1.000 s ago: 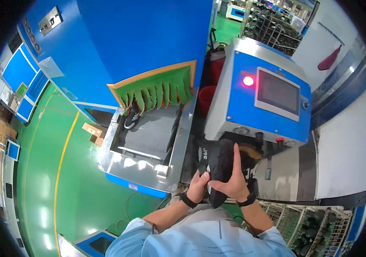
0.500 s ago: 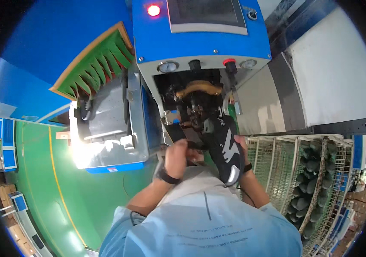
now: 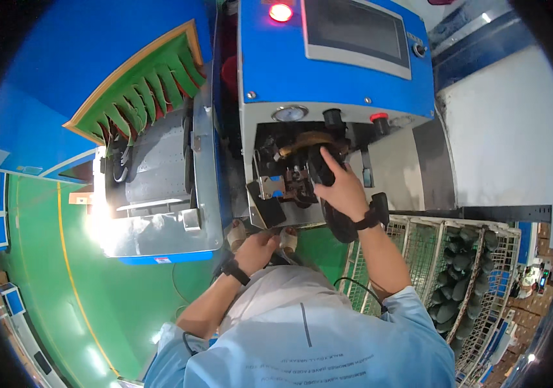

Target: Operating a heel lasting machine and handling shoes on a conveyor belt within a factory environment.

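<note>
A black shoe [image 3: 340,225] stands steeply at the mouth of a blue and grey machine [image 3: 270,71], its upper end against the dark fittings inside. My right hand [image 3: 347,194] grips it from the right, index finger stretched up along it and thumb to the left. The hand hides much of the shoe. Lower down, in front of my body, my left hand [image 3: 256,252] is curled closed, with nothing visible in it. Between the left hand and the machine's metal clamp parts [image 3: 273,186] is a dark flat plate [image 3: 265,205].
A lit red lamp [image 3: 281,12], a screen [image 3: 357,32] and a red button [image 3: 380,123] sit on the machine. To the left is a metal-framed unit with a green strip curtain [image 3: 150,97]. At right, a wire rack [image 3: 412,242] holds several dark shoe-shaped pieces.
The shoe has moved up against the machine and turned, so its white-marked side no longer shows. My right hand has risen with it; my left hand has come away from the machine, downward.
</note>
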`<control>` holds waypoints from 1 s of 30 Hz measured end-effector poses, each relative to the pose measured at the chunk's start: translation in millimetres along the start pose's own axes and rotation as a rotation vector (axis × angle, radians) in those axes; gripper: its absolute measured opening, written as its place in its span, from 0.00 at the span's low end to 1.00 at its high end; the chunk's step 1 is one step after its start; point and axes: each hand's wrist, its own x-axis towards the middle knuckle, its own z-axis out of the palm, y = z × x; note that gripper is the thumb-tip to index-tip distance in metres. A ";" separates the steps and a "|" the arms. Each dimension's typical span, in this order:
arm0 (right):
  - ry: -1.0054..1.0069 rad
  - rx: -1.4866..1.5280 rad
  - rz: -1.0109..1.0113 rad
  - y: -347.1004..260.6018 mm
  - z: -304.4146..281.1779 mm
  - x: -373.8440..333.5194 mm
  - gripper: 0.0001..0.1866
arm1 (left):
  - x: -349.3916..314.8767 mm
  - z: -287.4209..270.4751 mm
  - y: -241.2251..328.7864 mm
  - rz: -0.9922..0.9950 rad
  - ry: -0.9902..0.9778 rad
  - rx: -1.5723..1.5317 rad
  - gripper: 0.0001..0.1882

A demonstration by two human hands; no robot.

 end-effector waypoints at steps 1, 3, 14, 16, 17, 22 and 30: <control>0.040 -0.048 -0.034 6.4 11.2 3.2 0.50 | 0.4 -7.6 8.6 -0.153 -0.122 -0.094 0.18; 0.140 -0.087 -0.004 -9.9 23.8 7.6 0.52 | 3.6 -17.7 -8.6 -0.325 -0.219 -0.355 0.15; 0.461 -0.121 -0.065 -4.1 47.8 -0.7 0.48 | 32.9 -38.1 -9.4 -0.387 -0.015 -0.665 0.12; 0.556 -0.138 -0.136 -3.1 53.1 -4.1 0.49 | 41.4 -37.5 -16.1 -0.349 -0.103 -0.604 0.14; 0.608 -0.139 -0.170 -2.6 58.1 -6.3 0.49 | 44.2 -32.6 -14.0 -0.452 -0.051 -0.734 0.14; 0.686 -0.078 -0.261 -7.0 60.6 -39.9 0.42 | 53.9 -25.6 8.8 -0.619 -0.267 -0.738 0.17; -0.039 0.068 -0.175 -28.7 36.7 -196.3 0.40 | 43.7 24.2 6.7 -0.678 -0.869 -0.814 0.36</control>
